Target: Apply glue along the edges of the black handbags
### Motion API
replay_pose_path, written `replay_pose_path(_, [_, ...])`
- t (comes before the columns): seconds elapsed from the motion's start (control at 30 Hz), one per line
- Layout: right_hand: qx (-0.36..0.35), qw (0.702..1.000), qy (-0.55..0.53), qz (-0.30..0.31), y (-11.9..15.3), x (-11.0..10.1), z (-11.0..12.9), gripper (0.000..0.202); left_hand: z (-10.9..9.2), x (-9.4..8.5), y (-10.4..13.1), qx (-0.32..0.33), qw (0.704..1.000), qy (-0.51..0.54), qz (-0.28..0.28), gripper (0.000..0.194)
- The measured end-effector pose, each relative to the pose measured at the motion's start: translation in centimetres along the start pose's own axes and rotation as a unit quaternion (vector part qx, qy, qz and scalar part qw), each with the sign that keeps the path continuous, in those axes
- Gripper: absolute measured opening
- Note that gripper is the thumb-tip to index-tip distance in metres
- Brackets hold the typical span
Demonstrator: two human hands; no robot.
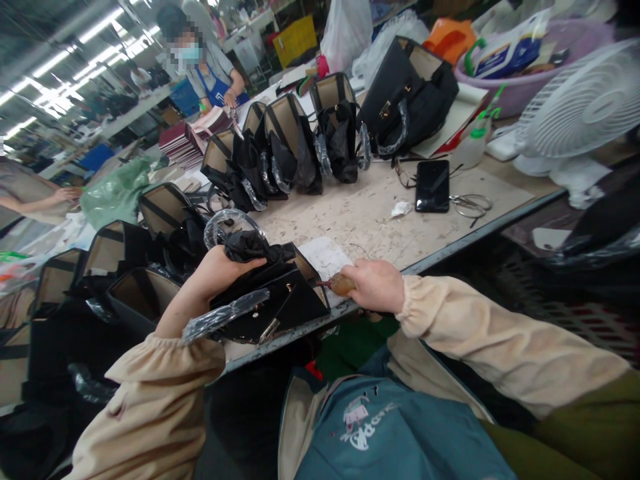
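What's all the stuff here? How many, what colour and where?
Boxy leathery handbag: one, black, front of the table
Similar handbags: at least nine, black, left and behind
Bulb-handled tool: one, amber, beside front handbag
Rectangular phone: one, black, right
Plastic bottle: one, whitish, beside phone
Caged plastic fan: one, white, far right
Round plastic tub: one, purple, upper right
Stacked sheets: one pile, dark red, upper left
Crumpled plastic bag: one, green, left
Other people: several, one blue-aproned, upper left
Left hand: one, bare, holding front handbag
Right hand: one, bare, holding tool
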State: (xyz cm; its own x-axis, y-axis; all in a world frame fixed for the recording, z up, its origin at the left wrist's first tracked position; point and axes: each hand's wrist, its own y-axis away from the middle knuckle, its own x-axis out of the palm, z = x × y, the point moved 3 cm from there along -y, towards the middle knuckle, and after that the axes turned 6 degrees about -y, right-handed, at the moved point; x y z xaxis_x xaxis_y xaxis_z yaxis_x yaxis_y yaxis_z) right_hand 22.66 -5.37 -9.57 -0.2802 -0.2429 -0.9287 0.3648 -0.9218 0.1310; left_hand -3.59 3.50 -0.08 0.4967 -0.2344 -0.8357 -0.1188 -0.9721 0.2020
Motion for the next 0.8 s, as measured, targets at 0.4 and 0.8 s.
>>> replay_pose_path(0.4, [0.002,1.0,-0.025,0.005,0.9,0.4,-0.6,0.026,-0.2,-0.1,0.1,0.021,1.0,-0.018,0.006,0.034])
replay_pose_path(0.8, [0.038,0.997,-0.074,0.008,1.4,0.7,-0.3,0.03,0.1,0.0,0.6,0.003,0.999,0.039,-0.009,0.036])
